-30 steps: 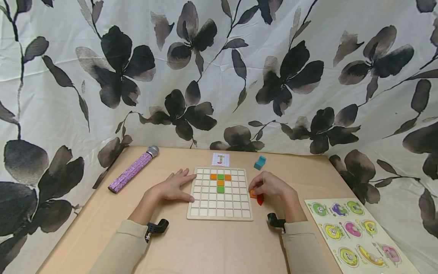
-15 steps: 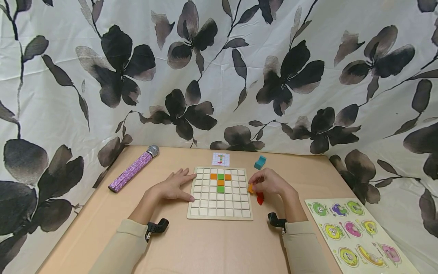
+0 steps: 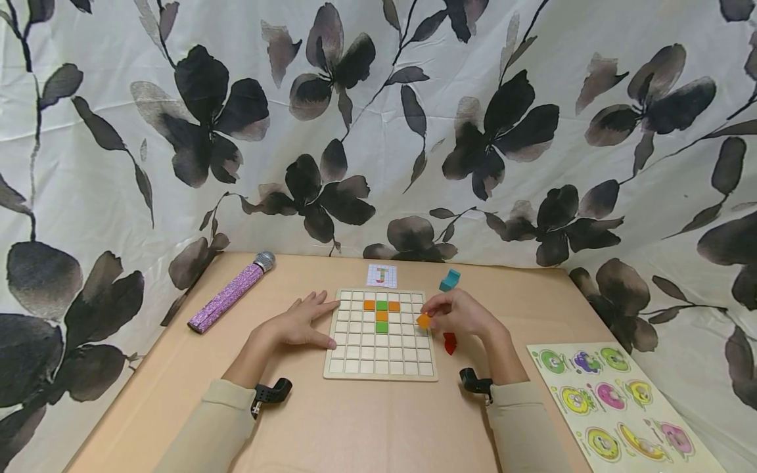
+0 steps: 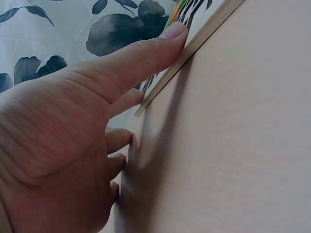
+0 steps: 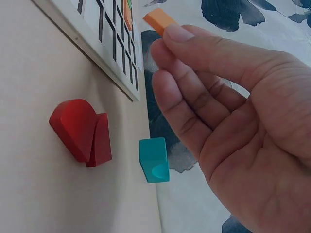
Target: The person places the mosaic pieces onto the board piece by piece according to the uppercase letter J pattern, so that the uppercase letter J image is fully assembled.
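Note:
A square gridded board lies on the table, with orange and green squares set in a T pattern in its upper middle. My left hand rests at the board's left edge, fingers spread; in the left wrist view the thumb touches the rim. Over the board's right side, my right hand pinches a small orange block between thumb and fingertips. Just below that hand sit red blocks, one with a rounded top. A teal block with a scooped-out side stands beyond it.
Behind the board lies a small card printed with a coloured figure on a grid. A glittery pink microphone is at the left. A fruit picture sheet lies at the right, and a floral cloth hangs behind the table.
My right hand has lifted the orange block away from beside the red blocks and moved left with it, to over the board's right edge. The left hand has stayed put.

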The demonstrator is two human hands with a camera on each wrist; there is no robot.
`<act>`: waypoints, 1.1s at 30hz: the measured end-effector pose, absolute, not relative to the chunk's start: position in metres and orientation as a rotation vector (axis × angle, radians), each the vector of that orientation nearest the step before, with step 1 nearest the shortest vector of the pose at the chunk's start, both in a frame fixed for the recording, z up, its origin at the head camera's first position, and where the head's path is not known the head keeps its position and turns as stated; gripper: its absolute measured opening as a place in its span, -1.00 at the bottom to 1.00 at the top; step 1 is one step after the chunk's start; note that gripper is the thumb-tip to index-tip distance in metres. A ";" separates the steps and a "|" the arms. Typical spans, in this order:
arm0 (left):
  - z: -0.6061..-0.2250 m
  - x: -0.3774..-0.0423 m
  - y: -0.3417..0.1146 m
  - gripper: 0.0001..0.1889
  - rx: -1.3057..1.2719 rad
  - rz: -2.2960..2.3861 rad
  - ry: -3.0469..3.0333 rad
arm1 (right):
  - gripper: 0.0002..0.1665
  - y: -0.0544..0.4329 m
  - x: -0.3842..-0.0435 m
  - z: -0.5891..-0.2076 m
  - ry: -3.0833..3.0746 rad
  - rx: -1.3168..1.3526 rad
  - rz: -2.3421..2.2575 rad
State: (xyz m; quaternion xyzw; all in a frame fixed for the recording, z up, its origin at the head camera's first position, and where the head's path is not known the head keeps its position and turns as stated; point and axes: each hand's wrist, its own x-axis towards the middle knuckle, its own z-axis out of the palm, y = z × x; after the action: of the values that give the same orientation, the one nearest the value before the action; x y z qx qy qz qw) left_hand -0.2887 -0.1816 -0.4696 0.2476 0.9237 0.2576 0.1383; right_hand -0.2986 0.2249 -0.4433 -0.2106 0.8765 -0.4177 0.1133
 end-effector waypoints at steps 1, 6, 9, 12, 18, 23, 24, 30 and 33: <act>-0.470 -0.289 -0.182 0.04 0.713 0.747 2.670 | -0.74 0.224 -0.299 -0.444 2.573 -0.623 -1.227; -0.470 -0.288 -0.182 0.04 0.715 0.750 2.675 | -0.74 0.220 -0.297 -0.444 2.585 -0.611 -1.251; -0.470 -0.288 -0.182 0.04 0.713 0.749 2.674 | -0.75 0.216 -0.297 -0.444 2.600 -0.620 -1.269; -0.470 -0.289 -0.182 0.05 0.716 0.744 2.672 | -0.74 0.211 -0.297 -0.444 2.627 -0.651 -1.270; -0.470 -0.290 -0.181 0.05 0.727 0.739 2.669 | -0.71 0.202 -0.295 -0.443 2.676 -0.711 -1.250; -0.469 -0.290 -0.181 0.05 0.721 0.736 2.672 | -0.71 0.194 -0.293 -0.443 2.682 -0.718 -1.265; -0.469 -0.289 -0.181 0.05 0.722 0.736 2.674 | -0.72 0.192 -0.293 -0.443 2.685 -0.715 -1.263; -0.469 -0.289 -0.181 0.04 0.717 0.737 2.674 | -0.73 0.183 -0.293 -0.448 2.669 -0.695 -1.242; -0.469 -0.288 -0.181 0.04 0.707 0.742 2.672 | -0.71 0.179 -0.293 -0.450 2.652 -0.720 -1.223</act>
State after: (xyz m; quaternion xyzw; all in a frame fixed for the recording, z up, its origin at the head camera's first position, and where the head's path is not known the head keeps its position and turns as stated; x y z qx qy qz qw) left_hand -0.2883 -0.1813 -0.4695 0.2445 0.9246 0.2568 0.1393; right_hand -0.2930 0.1786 -0.4497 -0.2390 0.8797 -0.4058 0.0667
